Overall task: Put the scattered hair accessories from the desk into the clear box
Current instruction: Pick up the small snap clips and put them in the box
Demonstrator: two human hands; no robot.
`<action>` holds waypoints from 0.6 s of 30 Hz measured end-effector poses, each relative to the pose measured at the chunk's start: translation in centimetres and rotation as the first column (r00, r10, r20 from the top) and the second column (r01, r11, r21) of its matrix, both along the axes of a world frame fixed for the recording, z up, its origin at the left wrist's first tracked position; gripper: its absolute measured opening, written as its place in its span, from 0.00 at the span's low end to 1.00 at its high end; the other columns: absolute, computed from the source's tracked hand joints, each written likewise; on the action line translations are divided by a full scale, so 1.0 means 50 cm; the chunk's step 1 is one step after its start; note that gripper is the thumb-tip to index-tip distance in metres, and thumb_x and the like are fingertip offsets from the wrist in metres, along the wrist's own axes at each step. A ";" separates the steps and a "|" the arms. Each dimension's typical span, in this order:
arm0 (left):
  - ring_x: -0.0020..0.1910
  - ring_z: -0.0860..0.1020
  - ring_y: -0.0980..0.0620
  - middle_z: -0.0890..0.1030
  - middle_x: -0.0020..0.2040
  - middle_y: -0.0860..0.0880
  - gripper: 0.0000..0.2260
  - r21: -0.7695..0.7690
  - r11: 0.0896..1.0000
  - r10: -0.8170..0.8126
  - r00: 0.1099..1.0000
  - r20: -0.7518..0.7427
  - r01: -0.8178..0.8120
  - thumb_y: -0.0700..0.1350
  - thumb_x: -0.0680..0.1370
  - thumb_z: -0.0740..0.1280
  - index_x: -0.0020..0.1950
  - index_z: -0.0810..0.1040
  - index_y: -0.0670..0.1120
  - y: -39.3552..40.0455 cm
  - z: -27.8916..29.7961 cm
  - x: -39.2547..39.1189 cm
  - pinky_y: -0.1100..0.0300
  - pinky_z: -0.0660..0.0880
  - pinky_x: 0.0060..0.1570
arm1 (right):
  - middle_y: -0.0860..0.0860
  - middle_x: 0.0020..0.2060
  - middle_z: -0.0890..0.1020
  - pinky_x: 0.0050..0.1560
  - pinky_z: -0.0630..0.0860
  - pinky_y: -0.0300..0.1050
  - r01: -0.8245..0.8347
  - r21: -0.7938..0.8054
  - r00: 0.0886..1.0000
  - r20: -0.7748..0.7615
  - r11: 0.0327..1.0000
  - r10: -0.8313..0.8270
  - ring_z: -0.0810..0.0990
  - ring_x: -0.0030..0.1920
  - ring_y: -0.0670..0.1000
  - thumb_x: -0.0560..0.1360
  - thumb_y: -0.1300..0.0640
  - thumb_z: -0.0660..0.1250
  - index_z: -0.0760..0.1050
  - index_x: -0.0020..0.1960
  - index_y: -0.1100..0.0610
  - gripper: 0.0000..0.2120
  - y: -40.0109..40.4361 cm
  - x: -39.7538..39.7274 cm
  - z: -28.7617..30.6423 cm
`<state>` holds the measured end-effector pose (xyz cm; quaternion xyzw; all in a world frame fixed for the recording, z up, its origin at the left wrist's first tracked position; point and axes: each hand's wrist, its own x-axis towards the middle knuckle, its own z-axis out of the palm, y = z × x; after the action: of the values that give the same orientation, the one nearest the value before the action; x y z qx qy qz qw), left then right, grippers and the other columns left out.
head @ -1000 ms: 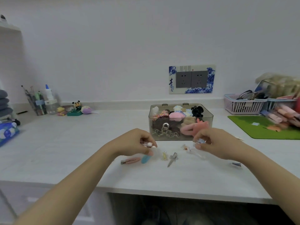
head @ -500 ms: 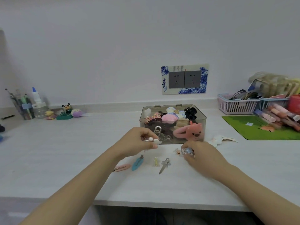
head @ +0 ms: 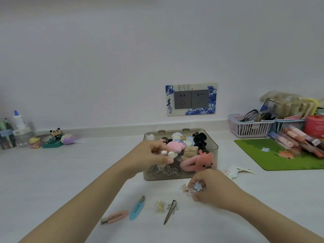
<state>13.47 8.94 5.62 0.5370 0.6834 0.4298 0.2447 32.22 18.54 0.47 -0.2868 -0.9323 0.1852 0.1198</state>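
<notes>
Left hand (head: 150, 155) curled around a small clip with white beads (head: 168, 153), held over the front-left rim of the clear plastic box (head: 180, 176) at mid-bench. Right hand (head: 213, 187) pinching a small blue star clip (head: 197, 186) just before the box. Near the front edge: pink clip (head: 114, 217), blue clip (head: 137, 208), tiny yellow clip (head: 159, 206), silver clip (head: 171, 212).

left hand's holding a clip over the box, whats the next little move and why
Probably let go: the left hand pinches a small white-beaded clip above the open clear plastic box, so it should drop inside. The right hand is gathering a sparkly blue clip on the white desk.
</notes>
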 end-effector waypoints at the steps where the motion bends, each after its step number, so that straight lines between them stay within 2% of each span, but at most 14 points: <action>1: 0.42 0.73 0.51 0.76 0.43 0.45 0.07 0.006 1.000 -0.005 1.000 0.028 0.005 0.44 0.68 0.76 0.44 0.84 0.53 0.008 0.005 -0.002 0.59 0.70 0.46 | 0.41 0.34 0.74 0.33 0.68 0.31 -0.014 -0.052 1.000 -0.025 0.999 0.013 0.73 0.35 0.41 0.68 0.54 0.72 0.80 0.48 0.45 0.10 0.008 0.000 0.003; 2: 0.41 0.73 0.50 0.76 0.43 0.45 0.07 0.013 1.000 -0.004 0.999 0.053 0.003 0.44 0.68 0.76 0.43 0.84 0.54 0.016 0.010 -0.003 0.58 0.70 0.45 | 0.38 0.34 0.75 0.32 0.69 0.28 -0.036 -0.109 0.998 -0.048 0.993 0.031 0.74 0.34 0.38 0.68 0.55 0.73 0.80 0.46 0.45 0.09 0.013 -0.001 0.011; 4: 0.38 0.73 0.51 0.77 0.39 0.47 0.07 0.028 1.000 0.003 0.992 0.125 -0.007 0.42 0.69 0.75 0.41 0.84 0.53 0.032 0.018 -0.010 0.60 0.70 0.41 | 0.32 0.42 0.78 0.40 0.74 0.25 -0.078 -0.194 0.991 -0.121 0.978 0.055 0.78 0.39 0.35 0.67 0.57 0.74 0.81 0.44 0.45 0.09 0.026 -0.001 0.037; 5: 0.37 0.73 0.53 0.78 0.37 0.50 0.07 0.033 0.999 0.004 0.985 0.173 -0.010 0.41 0.69 0.74 0.42 0.84 0.52 0.039 0.021 -0.012 0.63 0.69 0.39 | 0.32 0.45 0.80 0.44 0.76 0.27 -0.079 -0.202 0.985 -0.165 0.976 0.046 0.80 0.41 0.35 0.67 0.57 0.74 0.81 0.44 0.44 0.10 0.031 0.000 0.053; 6: 0.36 0.73 0.54 0.79 0.36 0.52 0.07 0.043 0.999 0.002 0.974 0.227 -0.012 0.40 0.70 0.74 0.43 0.84 0.51 0.049 0.025 -0.016 0.64 0.70 0.38 | 0.34 0.44 0.81 0.43 0.76 0.27 -0.072 -0.201 0.978 -0.206 0.977 0.029 0.80 0.40 0.35 0.67 0.57 0.74 0.80 0.43 0.42 0.10 0.039 -0.001 0.072; 7: 0.36 0.75 0.55 0.80 0.36 0.53 0.06 0.049 0.998 0.011 0.964 0.266 -0.025 0.39 0.70 0.73 0.44 0.83 0.49 0.058 0.028 -0.020 0.65 0.70 0.38 | 0.36 0.40 0.82 0.38 0.75 0.26 -0.058 -0.202 0.970 -0.243 0.978 0.008 0.80 0.37 0.35 0.67 0.58 0.73 0.79 0.42 0.41 0.11 0.048 -0.003 0.088; 9: 0.35 0.76 0.57 0.80 0.38 0.52 0.06 0.061 0.995 0.059 0.958 0.282 -0.079 0.38 0.71 0.73 0.45 0.83 0.48 0.078 0.036 -0.031 0.67 0.71 0.36 | 0.39 0.32 0.82 0.31 0.73 0.26 -0.036 -0.217 0.953 -0.301 0.976 -0.031 0.79 0.31 0.36 0.68 0.60 0.73 0.79 0.42 0.44 0.11 0.070 -0.012 0.118; 11: 0.30 0.76 0.61 0.79 0.36 0.51 0.07 0.080 0.988 0.119 0.975 0.186 -0.136 0.38 0.70 0.74 0.46 0.82 0.46 0.104 0.044 -0.049 0.71 0.70 0.32 | 0.42 0.36 0.84 0.40 0.78 0.34 -0.007 -0.186 0.946 -0.320 0.983 -0.054 0.81 0.36 0.39 0.68 0.58 0.74 0.80 0.46 0.46 0.10 0.095 -0.031 0.144; 13: 0.33 0.76 0.58 0.77 0.36 0.50 0.08 0.084 0.980 0.180 0.984 0.017 -0.180 0.39 0.68 0.76 0.44 0.82 0.47 0.131 0.044 -0.069 0.68 0.71 0.37 | 0.47 0.43 0.85 0.48 0.79 0.42 0.017 -0.147 0.947 -0.314 0.989 -0.063 0.83 0.43 0.47 0.67 0.56 0.75 0.81 0.48 0.48 0.11 0.124 -0.058 0.161; 15: 0.37 0.76 0.55 0.76 0.36 0.51 0.09 0.053 0.978 0.208 0.966 -0.153 -0.202 0.39 0.66 0.77 0.42 0.82 0.48 0.158 0.040 -0.088 0.65 0.70 0.40 | 0.46 0.41 0.83 0.44 0.75 0.40 0.026 -0.118 0.955 -0.290 0.993 -0.060 0.81 0.43 0.48 0.66 0.55 0.75 0.81 0.49 0.50 0.12 0.156 -0.092 0.167; 18: 0.36 0.75 0.59 0.78 0.37 0.54 0.10 0.012 0.978 0.201 0.920 -0.336 -0.209 0.38 0.65 0.77 0.43 0.81 0.45 0.196 0.030 -0.108 0.68 0.68 0.34 | 0.44 0.36 0.77 0.37 0.70 0.35 0.031 -0.070 0.971 -0.236 0.997 -0.047 0.76 0.39 0.45 0.66 0.55 0.76 0.81 0.49 0.51 0.12 0.195 -0.147 0.164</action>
<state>8.06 18.75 7.12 0.5246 0.7726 0.3473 0.0851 24.85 28.28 8.69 -0.2847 -0.8988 0.2465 0.2245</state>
